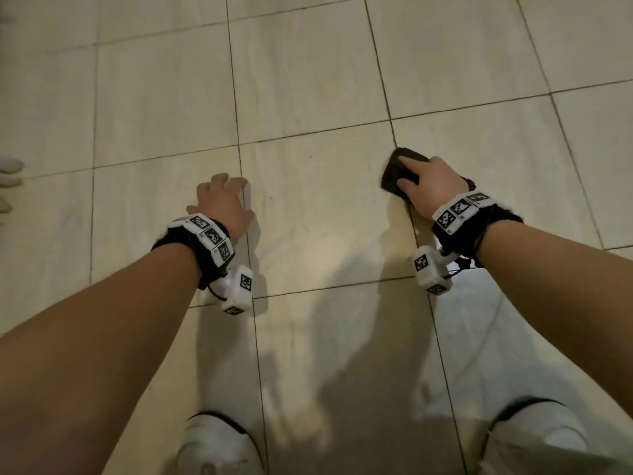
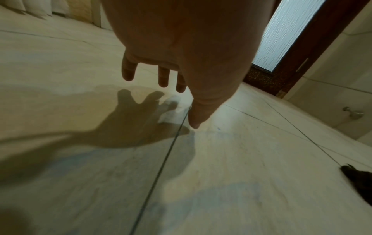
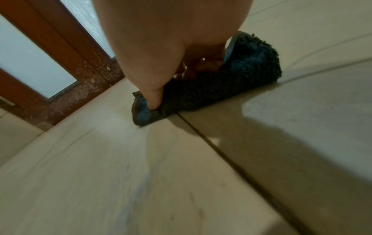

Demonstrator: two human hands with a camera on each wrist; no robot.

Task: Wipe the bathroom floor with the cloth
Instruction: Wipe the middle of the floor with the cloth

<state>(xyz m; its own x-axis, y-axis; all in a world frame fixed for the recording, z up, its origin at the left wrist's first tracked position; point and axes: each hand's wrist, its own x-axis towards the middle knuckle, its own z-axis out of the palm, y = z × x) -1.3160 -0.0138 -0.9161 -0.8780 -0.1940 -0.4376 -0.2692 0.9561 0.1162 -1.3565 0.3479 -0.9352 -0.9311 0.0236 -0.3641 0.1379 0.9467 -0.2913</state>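
A dark, fluffy cloth (image 1: 394, 173) lies bunched on the beige tiled floor (image 1: 308, 80), on a grout line. My right hand (image 1: 404, 171) holds it down, index finger stretched over its top and thumb against its near side. In the right wrist view the thumb digs into the cloth (image 3: 241, 76) and the other fingers curl into its folds, so the right hand (image 3: 177, 85) grips it. My left hand (image 1: 226, 190) hovers spread just above the floor to the left, holding nothing. Seen from the left wrist, the left hand (image 2: 181, 95) hangs with loose fingers, and the cloth (image 2: 358, 179) shows at the right edge.
A brown door with frosted glass (image 2: 292, 31) stands ahead, also visible as the door (image 3: 30, 63). A tiled wall with a metal fitting (image 2: 353, 113) rises on the right. My knees in white trousers (image 1: 215, 440) are at the bottom. White objects (image 1: 10, 164) sit at the left edge.
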